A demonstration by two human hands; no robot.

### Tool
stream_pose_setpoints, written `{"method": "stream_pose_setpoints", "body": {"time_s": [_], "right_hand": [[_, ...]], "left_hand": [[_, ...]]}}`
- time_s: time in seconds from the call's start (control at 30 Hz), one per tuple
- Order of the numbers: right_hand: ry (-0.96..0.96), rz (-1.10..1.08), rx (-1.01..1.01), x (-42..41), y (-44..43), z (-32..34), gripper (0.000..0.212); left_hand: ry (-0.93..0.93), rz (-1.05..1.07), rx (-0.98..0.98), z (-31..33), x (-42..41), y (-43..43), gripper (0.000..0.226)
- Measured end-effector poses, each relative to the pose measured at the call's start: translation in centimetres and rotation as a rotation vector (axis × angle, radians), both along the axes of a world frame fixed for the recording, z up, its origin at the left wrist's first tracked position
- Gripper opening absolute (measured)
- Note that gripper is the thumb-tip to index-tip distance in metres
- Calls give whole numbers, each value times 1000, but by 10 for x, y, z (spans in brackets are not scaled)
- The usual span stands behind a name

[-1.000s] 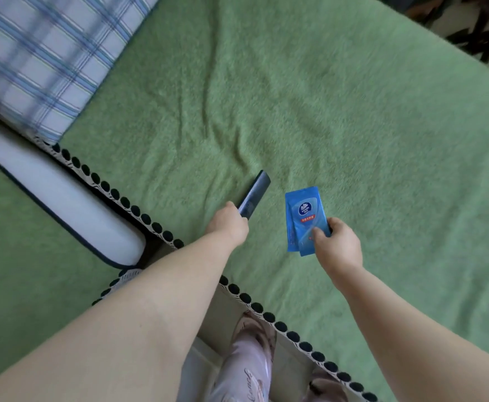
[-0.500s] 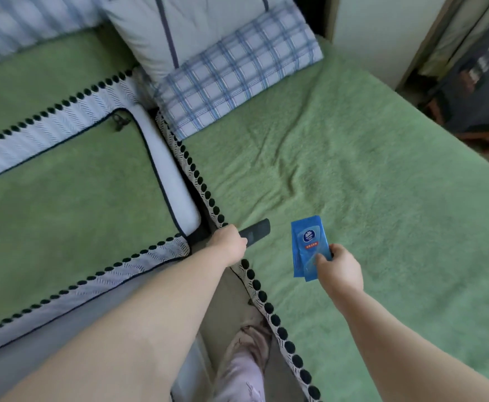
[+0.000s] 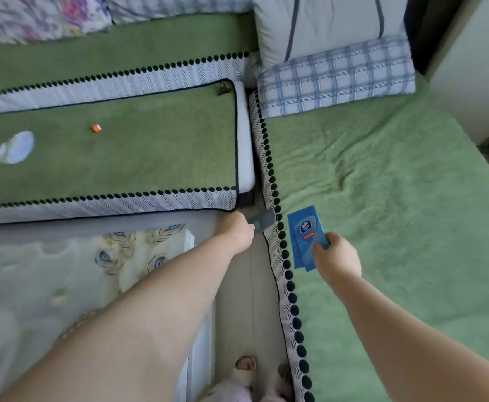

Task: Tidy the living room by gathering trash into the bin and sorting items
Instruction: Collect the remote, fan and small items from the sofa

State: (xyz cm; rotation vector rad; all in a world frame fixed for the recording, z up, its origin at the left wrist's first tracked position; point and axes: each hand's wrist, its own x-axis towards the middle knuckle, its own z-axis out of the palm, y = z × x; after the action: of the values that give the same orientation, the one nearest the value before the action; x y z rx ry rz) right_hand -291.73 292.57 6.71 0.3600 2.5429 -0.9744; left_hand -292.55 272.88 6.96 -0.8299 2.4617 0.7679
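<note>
A person's right hand (image 3: 337, 258) pinches blue tissue packets (image 3: 305, 236) between curled fingers and thumb, above the edge of a green sofa cover (image 3: 396, 204). Just left, the left hand (image 3: 237, 232) is closed round a dark flat bar (image 3: 262, 220), blurred. Well beyond the left fingers lie an orange scrap (image 3: 96, 128) and a white spoon-shaped thing (image 3: 12, 149). A checked pillow (image 3: 336, 75) sits beyond the right.

The blue packet (image 3: 305, 237) bears a white round logo and a red strip, neither legible.
</note>
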Motion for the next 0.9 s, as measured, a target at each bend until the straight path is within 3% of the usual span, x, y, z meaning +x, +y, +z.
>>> {"method": "stream_pose_setpoints", "body": {"time_s": [0.47, 0.63, 0.9], "right_hand": [[65, 358, -31, 131, -136, 3, 11], [32, 340, -136, 217, -173, 21, 11], [6, 525, -264, 404, -217, 53, 17]], "left_hand": [[11, 276, -143, 32, 209, -114, 34], [69, 402, -151, 60, 324, -148, 32], [236, 653, -84, 87, 548, -162, 26]]}}
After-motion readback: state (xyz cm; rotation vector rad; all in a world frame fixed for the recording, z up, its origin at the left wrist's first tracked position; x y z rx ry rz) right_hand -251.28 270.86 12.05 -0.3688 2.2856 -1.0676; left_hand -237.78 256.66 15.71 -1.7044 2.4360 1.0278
